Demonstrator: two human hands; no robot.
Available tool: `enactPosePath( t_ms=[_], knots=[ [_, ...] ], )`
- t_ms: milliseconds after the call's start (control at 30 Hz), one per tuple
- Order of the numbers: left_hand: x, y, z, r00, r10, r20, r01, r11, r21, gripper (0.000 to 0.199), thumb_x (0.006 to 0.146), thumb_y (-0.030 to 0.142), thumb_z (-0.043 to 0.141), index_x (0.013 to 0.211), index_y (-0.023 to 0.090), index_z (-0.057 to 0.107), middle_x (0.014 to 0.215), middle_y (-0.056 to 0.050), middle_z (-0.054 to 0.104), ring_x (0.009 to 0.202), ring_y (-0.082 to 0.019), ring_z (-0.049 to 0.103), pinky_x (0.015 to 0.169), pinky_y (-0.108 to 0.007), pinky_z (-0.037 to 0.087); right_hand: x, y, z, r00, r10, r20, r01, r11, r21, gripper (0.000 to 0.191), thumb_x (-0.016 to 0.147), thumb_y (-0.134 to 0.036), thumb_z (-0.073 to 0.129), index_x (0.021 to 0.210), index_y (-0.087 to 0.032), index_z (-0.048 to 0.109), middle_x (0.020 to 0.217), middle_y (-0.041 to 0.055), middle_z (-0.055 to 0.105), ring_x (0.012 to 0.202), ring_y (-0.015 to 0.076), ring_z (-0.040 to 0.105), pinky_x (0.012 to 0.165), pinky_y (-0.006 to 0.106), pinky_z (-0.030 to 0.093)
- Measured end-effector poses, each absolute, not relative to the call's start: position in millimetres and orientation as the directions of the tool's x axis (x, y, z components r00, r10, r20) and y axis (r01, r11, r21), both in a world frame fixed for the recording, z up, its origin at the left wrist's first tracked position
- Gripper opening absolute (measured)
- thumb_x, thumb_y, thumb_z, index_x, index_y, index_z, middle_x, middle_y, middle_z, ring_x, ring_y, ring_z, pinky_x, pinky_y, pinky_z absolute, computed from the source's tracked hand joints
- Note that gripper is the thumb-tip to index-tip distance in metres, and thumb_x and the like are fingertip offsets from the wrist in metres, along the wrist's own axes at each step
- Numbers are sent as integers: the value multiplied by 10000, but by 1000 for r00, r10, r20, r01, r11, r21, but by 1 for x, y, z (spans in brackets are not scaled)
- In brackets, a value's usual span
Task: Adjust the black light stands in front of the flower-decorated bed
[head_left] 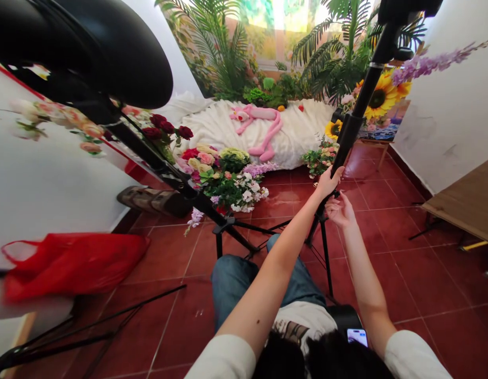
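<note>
A black tripod light stand (351,131) rises in front of me, tilted to the right in the view. My left hand (329,181) is closed around its pole, low on the tube. Just below, my right hand (340,210) has its thumb and fingers pinched at a small black knob (336,194) on the stand, and the fingers partly cover it. The stand's thin legs (326,252) spread out on the floor beneath my hands. Its top end runs out of the view.
Another black stand (149,150) with a large dark lamp head (121,52) slants across the left. Bunches of artificial flowers (231,173) and a pink plush toy (263,118) on white cloth (212,131) lie ahead. A red bag (78,263) is left; a phone (357,337) is near my hip.
</note>
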State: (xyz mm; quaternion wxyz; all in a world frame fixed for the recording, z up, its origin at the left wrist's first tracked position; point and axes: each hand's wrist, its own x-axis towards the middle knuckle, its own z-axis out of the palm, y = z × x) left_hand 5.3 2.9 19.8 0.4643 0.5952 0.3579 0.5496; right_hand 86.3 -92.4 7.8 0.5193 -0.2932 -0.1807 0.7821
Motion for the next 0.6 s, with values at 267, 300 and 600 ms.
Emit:
enactPosePath(
  t_ms=[267, 300, 600],
  knots=[
    [6, 5, 18, 142, 937, 319, -42, -316, 948, 484, 884, 653, 478, 790, 184, 551, 583, 54, 555, 533, -65, 527, 611, -216, 435, 90, -89, 10, -318, 882, -348, -745, -460, -484, 283, 932, -381, 561, 743, -171, 589, 531, -57, 373, 464, 63, 340, 399, 134, 341],
    [6, 6, 18, 141, 939, 313, -36, -312, 950, 490, 881, 661, 475, 780, 186, 542, 581, 54, 552, 530, -66, 526, 609, -218, 434, 90, -88, 10, -303, 889, -343, -731, -448, -514, 281, 932, -381, 558, 744, -174, 584, 529, -59, 364, 462, 63, 330, 394, 133, 332],
    [5, 3, 19, 141, 937, 321, -45, -318, 947, 496, 858, 676, 500, 735, 196, 511, 574, 52, 533, 535, -72, 509, 594, -225, 420, 76, -95, -10, 347, 858, 379, 458, 198, -867, 169, 785, -180, 594, 651, -222, 501, 677, -7, 444, 679, 145, 452, 605, 249, 394]
  ],
)
